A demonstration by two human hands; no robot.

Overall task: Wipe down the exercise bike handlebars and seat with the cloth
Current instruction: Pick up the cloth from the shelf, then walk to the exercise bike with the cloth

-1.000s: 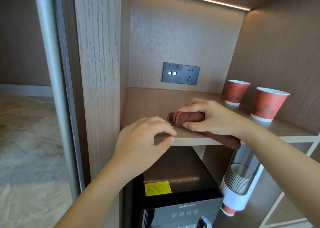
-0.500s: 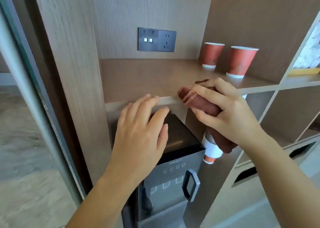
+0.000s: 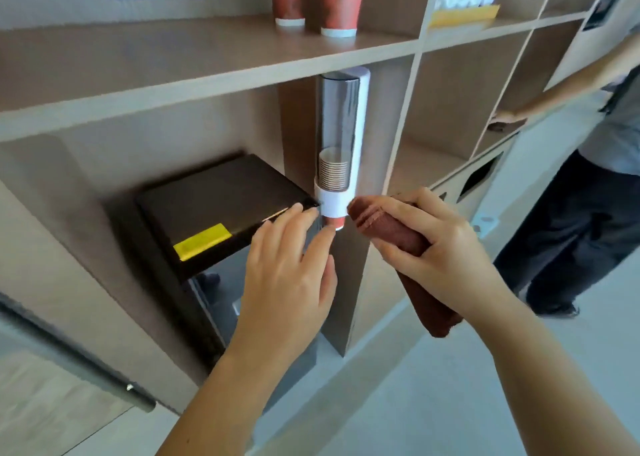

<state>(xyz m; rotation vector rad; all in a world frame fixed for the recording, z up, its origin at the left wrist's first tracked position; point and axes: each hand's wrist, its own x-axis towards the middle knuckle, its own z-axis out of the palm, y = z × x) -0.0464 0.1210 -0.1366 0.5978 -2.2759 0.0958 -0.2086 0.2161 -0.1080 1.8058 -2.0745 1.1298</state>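
Observation:
A rolled brown cloth (image 3: 391,228) is gripped in my right hand (image 3: 436,247), held in the air in front of the wooden shelving; its lower end hangs out below my wrist. My left hand (image 3: 291,275) hovers with fingers spread and holds nothing, just left of the cloth and in front of the black water dispenser (image 3: 214,209). No exercise bike, handlebars or seat are in view.
A cup dispenser tube (image 3: 341,144) hangs under the wooden shelf (image 3: 207,71). Two red paper cups (image 3: 313,2) stand on that shelf. Another person (image 3: 595,178) stands at the right, a hand on the shelving. Grey floor (image 3: 415,403) lies below.
My right hand has lifted the cloth off the shelf and brought it down and toward me. My left hand left the shelf edge and opened. The view has swung down and right.

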